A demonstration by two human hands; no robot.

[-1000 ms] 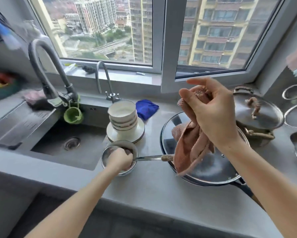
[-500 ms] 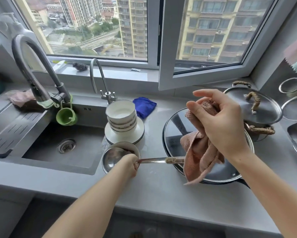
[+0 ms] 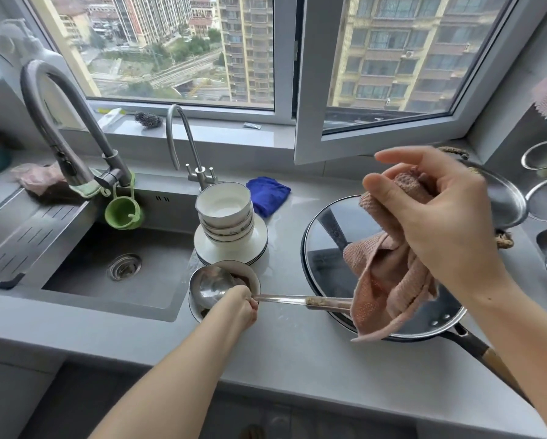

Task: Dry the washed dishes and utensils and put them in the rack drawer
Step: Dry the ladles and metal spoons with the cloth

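The left hand (image 3: 239, 307) grips a shiny ladle (image 3: 210, 286); the right hand (image 3: 440, 223) clutches crumpled pink cloth (image 3: 389, 280).

Two hands (image 3: 239, 307) (image 3: 440, 213), two faucets (image 3: 95, 131) (image 3: 201, 177), one ladle (image 3: 210, 285), one pink cloth (image 3: 389, 274).

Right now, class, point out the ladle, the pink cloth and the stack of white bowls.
ladle (image 3: 210, 285): head view, its shiny scoop.
pink cloth (image 3: 389, 280): head view, its hanging fold.
stack of white bowls (image 3: 223, 201): head view, inside the top bowl.

home kitchen: sink (image 3: 113, 274), faucet (image 3: 60, 122), stacked bowls (image 3: 224, 213), pan (image 3: 392, 312).
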